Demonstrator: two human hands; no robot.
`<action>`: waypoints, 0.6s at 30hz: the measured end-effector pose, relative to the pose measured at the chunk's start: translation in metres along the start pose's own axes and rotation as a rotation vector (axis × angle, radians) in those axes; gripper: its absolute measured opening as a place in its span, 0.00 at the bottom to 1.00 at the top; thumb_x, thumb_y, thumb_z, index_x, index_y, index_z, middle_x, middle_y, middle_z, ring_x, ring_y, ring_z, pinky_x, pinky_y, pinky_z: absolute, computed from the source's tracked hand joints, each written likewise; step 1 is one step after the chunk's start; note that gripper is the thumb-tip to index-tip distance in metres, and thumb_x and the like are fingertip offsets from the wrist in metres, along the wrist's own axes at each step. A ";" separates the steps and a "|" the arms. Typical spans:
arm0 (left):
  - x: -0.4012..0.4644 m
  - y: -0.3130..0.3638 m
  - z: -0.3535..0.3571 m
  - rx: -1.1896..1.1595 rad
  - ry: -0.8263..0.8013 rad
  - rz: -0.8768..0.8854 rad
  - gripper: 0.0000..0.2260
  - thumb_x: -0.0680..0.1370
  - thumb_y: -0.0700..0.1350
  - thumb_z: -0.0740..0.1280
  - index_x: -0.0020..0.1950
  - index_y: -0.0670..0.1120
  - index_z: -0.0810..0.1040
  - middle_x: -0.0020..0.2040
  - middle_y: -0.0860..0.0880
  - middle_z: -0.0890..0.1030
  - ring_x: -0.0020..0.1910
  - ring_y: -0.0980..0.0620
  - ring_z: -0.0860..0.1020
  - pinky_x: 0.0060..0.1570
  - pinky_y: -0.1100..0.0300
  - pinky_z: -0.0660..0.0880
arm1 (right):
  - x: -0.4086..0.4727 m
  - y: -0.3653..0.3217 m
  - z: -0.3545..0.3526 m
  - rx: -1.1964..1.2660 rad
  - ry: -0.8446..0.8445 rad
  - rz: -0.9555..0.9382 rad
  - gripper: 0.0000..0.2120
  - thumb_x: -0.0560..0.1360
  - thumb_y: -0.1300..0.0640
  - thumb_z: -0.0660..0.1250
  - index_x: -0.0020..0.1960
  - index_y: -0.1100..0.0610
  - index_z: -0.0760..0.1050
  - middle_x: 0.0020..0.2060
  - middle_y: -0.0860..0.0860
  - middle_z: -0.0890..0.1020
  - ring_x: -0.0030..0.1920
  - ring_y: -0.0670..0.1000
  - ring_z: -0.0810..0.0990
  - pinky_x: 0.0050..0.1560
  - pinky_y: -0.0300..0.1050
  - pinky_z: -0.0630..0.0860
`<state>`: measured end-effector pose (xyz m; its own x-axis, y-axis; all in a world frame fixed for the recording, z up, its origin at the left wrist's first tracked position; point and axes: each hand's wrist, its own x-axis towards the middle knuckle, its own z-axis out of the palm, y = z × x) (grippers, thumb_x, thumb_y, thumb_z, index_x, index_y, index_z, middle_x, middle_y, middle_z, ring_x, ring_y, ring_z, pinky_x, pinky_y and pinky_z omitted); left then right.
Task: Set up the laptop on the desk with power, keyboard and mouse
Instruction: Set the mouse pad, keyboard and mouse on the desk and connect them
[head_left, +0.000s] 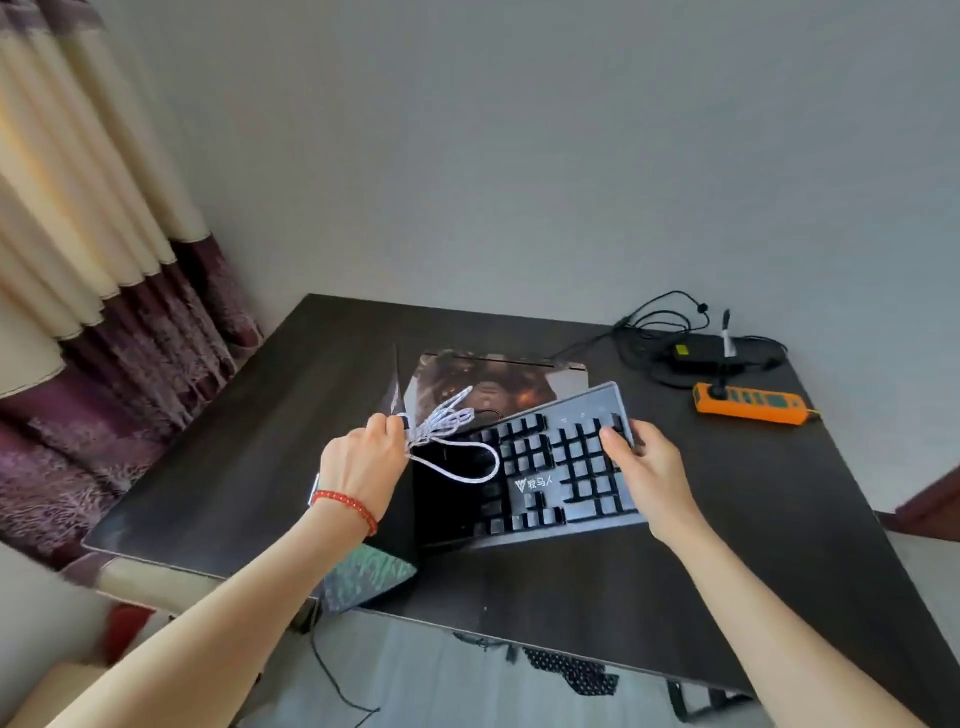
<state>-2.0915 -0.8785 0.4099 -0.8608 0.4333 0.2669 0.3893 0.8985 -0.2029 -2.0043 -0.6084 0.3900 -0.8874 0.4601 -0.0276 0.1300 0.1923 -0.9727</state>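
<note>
While we held the mechanical keyboard (561, 467) tilted above the dark desk (727, 545), our right hand (647, 467) clamped its right end and our left hand (363, 462) pinched its bundled braided cable (441, 421); we judged the board stiff and fairly weighty, best gripped at both ends, the cable limp and prone to snag; beneath it lay a mouse pad (483, 379); an orange power strip (748, 402) and charger brick (696, 353) sat near the grey wall (519, 156).
</note>
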 end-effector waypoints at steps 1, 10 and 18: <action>0.005 0.010 0.005 0.006 -0.037 0.015 0.16 0.56 0.36 0.79 0.33 0.41 0.74 0.27 0.45 0.75 0.19 0.44 0.75 0.17 0.63 0.63 | 0.000 0.014 -0.005 0.011 0.024 0.030 0.09 0.76 0.54 0.64 0.53 0.57 0.74 0.47 0.56 0.81 0.49 0.56 0.80 0.52 0.55 0.77; 0.032 0.064 0.045 -0.019 -0.036 0.188 0.20 0.46 0.36 0.81 0.28 0.42 0.72 0.22 0.47 0.73 0.14 0.47 0.71 0.15 0.67 0.62 | 0.015 0.118 -0.018 -0.475 0.130 0.283 0.16 0.79 0.48 0.55 0.53 0.60 0.74 0.45 0.55 0.81 0.49 0.59 0.78 0.50 0.51 0.74; 0.040 0.108 0.091 -0.018 -0.233 0.255 0.09 0.69 0.39 0.70 0.45 0.42 0.73 0.39 0.46 0.78 0.33 0.45 0.80 0.25 0.59 0.68 | 0.031 0.163 -0.006 -0.936 0.071 0.366 0.17 0.81 0.52 0.50 0.56 0.63 0.70 0.51 0.58 0.80 0.53 0.60 0.78 0.49 0.52 0.72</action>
<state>-2.1139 -0.7704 0.3135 -0.7862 0.6178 -0.0134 0.6053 0.7655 -0.2183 -2.0082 -0.5573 0.2318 -0.6987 0.6723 -0.2448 0.7117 0.6180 -0.3339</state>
